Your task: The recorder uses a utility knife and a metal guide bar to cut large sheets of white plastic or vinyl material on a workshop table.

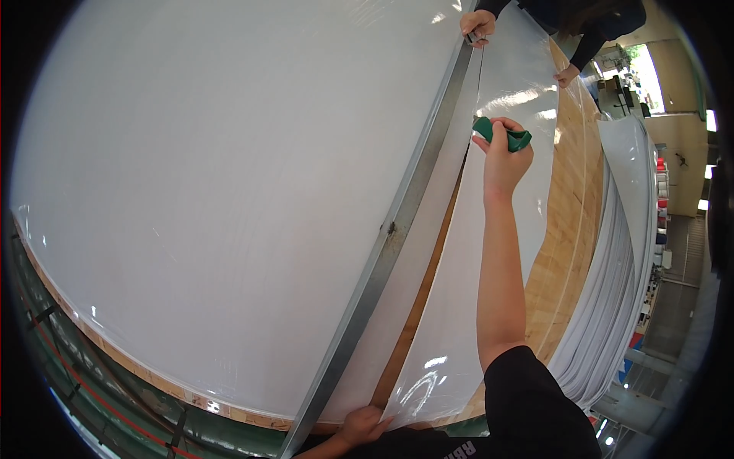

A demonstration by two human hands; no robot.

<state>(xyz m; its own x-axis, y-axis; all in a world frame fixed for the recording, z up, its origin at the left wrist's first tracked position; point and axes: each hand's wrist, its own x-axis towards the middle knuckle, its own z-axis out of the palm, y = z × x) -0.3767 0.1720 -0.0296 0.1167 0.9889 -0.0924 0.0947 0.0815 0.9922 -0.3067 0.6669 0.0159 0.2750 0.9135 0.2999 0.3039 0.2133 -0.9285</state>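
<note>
My right hand (507,149) is closed around a green-handled cutter (520,140), with its tip at the slit in a glossy white sheet (501,222). The slit widens toward me, and brown board (417,314) shows through it. Down at the near edge, my left hand (362,425) is closed on the sheet's edge beside the slit; its fingertips are partly hidden. Left of the slit, a long metal straightedge (382,264) lies across the sheeting. Another person's hand (478,27) grips something small and dark at the straightedge's far end, while their other hand (567,75) touches the sheet's right edge.
A large white sheet area (214,214) spreads left of the straightedge. Bare wooden tabletop (569,199) shows on the right, beside a thick stack of white sheets (600,306). Green framework (99,359) runs below the table's left edge.
</note>
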